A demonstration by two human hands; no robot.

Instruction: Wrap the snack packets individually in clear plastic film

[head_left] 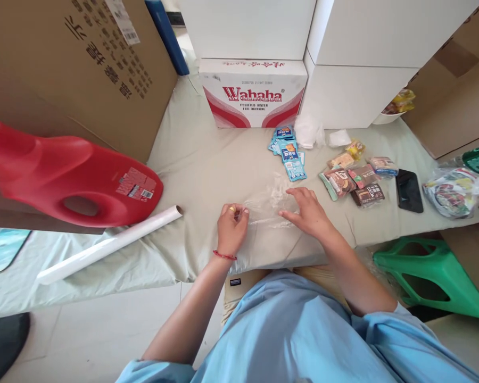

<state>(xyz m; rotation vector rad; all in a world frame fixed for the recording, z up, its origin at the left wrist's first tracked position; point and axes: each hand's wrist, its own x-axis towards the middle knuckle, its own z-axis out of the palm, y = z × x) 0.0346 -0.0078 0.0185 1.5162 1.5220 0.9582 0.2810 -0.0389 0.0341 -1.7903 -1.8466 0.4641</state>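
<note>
A clear, crumpled plastic bag (263,208) lies on the cloth-covered table in front of me. My left hand (232,226) is closed, pinching the bag's left edge between thumb and fingers. Over the bag's right part, my right hand (307,213) has its thumb and fingers spread apart. Whether its fingertips touch the plastic I cannot tell. Blue snack packets (290,154) lie in a loose pile beyond the bag. Right of them sit several small wrapped snacks (339,181), among them a dark cocoa packet (368,196).
A black phone (409,190) and a stuffed plastic bag of packets (451,191) lie at the right. A white roll (112,244) and a large red jug (88,178) are at the left. The Wahaha carton (255,96) stands at the back. A green stool (431,276) is below.
</note>
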